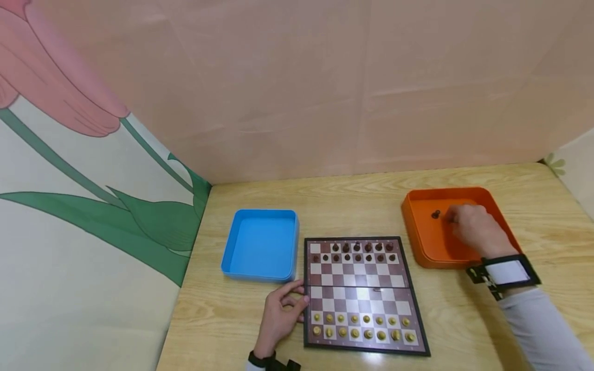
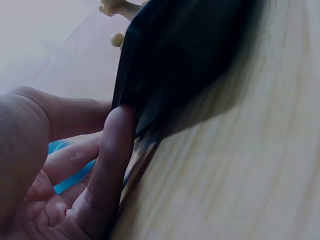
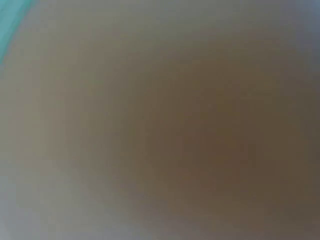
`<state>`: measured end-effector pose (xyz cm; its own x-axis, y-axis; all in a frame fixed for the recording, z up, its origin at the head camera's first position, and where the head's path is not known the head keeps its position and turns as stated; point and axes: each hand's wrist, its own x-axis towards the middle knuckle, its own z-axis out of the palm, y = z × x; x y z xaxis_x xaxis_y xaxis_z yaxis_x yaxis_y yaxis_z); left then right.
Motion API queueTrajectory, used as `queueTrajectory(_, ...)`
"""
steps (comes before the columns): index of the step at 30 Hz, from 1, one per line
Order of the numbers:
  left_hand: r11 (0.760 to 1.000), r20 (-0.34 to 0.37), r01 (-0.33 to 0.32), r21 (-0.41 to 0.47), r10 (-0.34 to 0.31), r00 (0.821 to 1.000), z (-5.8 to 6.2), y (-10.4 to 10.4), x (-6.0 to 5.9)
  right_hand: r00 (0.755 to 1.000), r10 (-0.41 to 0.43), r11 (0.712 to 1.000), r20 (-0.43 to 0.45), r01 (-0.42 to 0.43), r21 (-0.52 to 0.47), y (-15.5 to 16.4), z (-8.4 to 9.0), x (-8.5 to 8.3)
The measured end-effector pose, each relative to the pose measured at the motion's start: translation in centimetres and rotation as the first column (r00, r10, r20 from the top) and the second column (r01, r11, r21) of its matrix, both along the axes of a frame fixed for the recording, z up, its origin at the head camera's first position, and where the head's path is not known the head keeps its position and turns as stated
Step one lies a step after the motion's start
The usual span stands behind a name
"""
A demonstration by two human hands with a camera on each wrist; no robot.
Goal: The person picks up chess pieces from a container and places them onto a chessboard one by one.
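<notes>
A chessboard lies on the table, with dark chess pieces in its two far rows and gold ones in its two near rows. The two leftmost squares of the farthest row hold no piece. My left hand grips the board's left edge between thumb and fingers; the left wrist view shows the fingers against its dark side. Over the orange tray my right hand reaches down with bent fingers, beside a dark chess piece. Its fingertips are hidden, and the right wrist view is blurred.
A blue tray stands at the board's upper left, nothing visible in it. A small dark sliver shows near the board's middle seam. Behind the wooden table hangs a pinkish cloth, with a flower-patterned one at left.
</notes>
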<state>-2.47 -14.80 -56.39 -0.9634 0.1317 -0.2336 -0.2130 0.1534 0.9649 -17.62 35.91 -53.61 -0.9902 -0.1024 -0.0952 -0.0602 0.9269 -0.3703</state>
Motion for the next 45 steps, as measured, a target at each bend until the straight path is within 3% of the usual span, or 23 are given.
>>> queueTrajectory(5,1.0,0.012,-0.002,0.001,0.002,1.0,0.0,-0.1,0.1,0.999,-0.022,1.0,-0.023,0.023,0.008,-0.1,0.1,0.3)
queueTrajectory(15,1.0,0.009,0.0,-0.018,0.0,1.0,-0.5,-0.2,-0.2,0.986,0.002,1.0,-0.169,0.002,0.023,-0.3,1.4,1.0)
queueTrajectory(24,1.0,0.017,0.0,-0.014,0.0,1.0,-0.2,-0.1,-0.4,0.975,-0.002,0.991,-0.223,-0.029,-0.134,-2.1,2.7,2.4)
queueTrajectory(32,1.0,0.016,-0.004,0.01,0.004,1.0,0.1,0.0,-0.4,0.917,-0.005,0.986,-0.399,-0.063,-0.156,-3.6,4.4,3.2)
queueTrajectory(39,1.0,0.004,0.0,0.007,0.0,1.0,0.0,0.0,-0.3,0.936,0.025,0.977,-0.35,-0.096,-0.189,-6.2,6.5,4.1)
queueTrajectory(45,1.0,-0.012,0.006,-0.013,-0.006,1.0,-0.2,0.0,-0.2,0.92,0.101,0.967,-0.379,-0.181,-0.179,-9.4,7.5,4.2)
